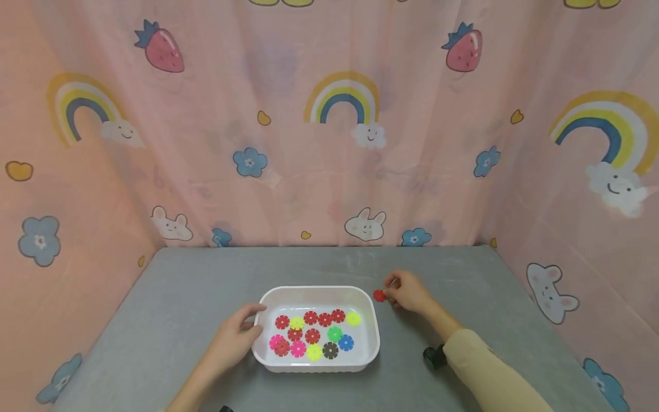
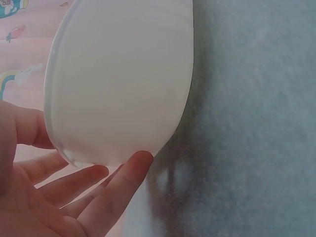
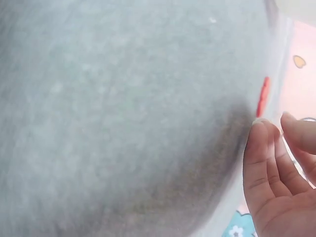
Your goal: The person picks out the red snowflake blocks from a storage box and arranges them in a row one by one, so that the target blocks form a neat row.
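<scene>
Probably light and stiff: the red disc (image 1: 379, 296), best taken by its edge

It is just outside the right end of the white tub (image 1: 319, 297), at the fingertips of the right hand (image 1: 408, 292). This hand is nearly closed, with the fingers bent; I cannot tell whether they pinch the disc. The left hand (image 1: 234, 337) is curved round the tub's other end and grips it. I judge the disc to be thin plastic, somewhat slippery and not fragile; its notched edge should help fingers lift it from the counter (image 1: 206, 280).
</scene>
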Motion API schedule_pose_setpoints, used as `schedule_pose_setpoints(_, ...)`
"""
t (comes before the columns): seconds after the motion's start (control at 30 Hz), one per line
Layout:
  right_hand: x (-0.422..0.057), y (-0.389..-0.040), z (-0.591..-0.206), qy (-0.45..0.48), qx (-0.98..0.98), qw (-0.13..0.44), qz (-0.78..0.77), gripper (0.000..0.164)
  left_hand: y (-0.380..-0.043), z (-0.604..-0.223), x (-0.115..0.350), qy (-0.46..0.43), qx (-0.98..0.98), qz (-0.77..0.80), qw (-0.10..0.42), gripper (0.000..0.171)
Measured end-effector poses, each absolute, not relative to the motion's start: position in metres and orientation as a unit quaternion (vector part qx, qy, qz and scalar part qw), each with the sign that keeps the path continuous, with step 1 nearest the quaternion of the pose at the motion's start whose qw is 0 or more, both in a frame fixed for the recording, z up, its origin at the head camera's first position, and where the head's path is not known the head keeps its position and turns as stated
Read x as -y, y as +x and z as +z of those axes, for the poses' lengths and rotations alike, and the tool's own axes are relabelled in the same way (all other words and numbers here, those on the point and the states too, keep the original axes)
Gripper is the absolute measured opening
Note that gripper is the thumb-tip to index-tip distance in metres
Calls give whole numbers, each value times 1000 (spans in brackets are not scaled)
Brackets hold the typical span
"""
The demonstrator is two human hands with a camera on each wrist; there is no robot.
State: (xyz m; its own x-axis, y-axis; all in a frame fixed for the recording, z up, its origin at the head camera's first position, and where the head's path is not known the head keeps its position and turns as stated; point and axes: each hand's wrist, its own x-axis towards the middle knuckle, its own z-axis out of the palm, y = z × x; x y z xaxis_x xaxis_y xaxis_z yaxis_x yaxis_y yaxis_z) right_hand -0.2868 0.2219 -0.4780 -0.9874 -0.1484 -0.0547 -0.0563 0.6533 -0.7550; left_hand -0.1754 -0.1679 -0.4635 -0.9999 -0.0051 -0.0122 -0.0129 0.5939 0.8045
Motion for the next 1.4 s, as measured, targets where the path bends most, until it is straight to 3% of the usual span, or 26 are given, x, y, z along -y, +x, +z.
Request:
schedule_pose_setpoints(0.33, -219, -274, -442, -80, -913, 13, -399, 19, -176, -461, 168, -8, -893, 450, 17, 37)
schedule_pose_setpoints(0.77, -178, -232, -396, -105, -912, -6, -396, 18, -176, -458, 170, -6, -891, 453, 28, 38)
schedule_pose_setpoints(1.1, -140, -212, -401, -147, -905, 1, -400, 14, -176, -459, 169, -6, -893, 449, 29, 37)
schedule_pose_setpoints(1.4, -108, -207, -425, -222, -888, 45, -401, 18, -176, -462, 169, -4, -892, 451, 20, 37)
